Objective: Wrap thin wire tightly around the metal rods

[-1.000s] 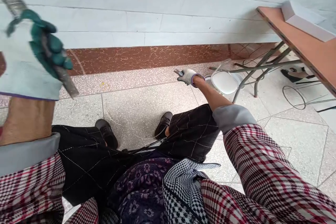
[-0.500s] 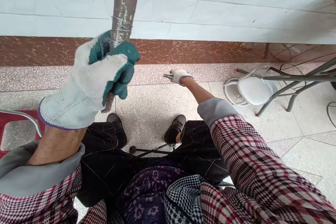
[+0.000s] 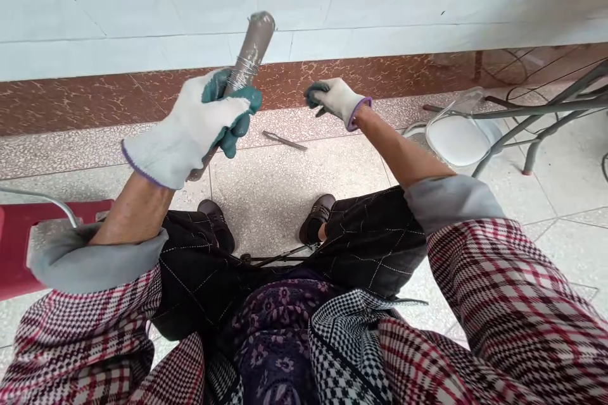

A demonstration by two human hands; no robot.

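My left hand (image 3: 190, 130), in a white glove with a green palm, is closed round a grey-brown rod (image 3: 251, 47) that tilts up toward the wall. Thin wire (image 3: 242, 69) is wound in a few turns round the rod just above the fingers. To the right of the rod, my right hand (image 3: 337, 100), gloved the same way, is raised with its fingers curled in a pinch. What they hold is too small to make out. Below and between the two hands, a thin metal tool (image 3: 285, 140) lies on the speckled floor.
A white round container (image 3: 456, 139) sits on the floor at the right, under grey metal table legs (image 3: 546, 107). A red stool (image 3: 14, 247) with a metal bar is at the left edge. A dark thin tool (image 3: 275, 257) lies between my feet. A tiled wall runs across in front.
My right hand has let go of the metal tool, which now lies on the floor, and has risen toward the rod. The left hand has tilted the rod lower and to the right.
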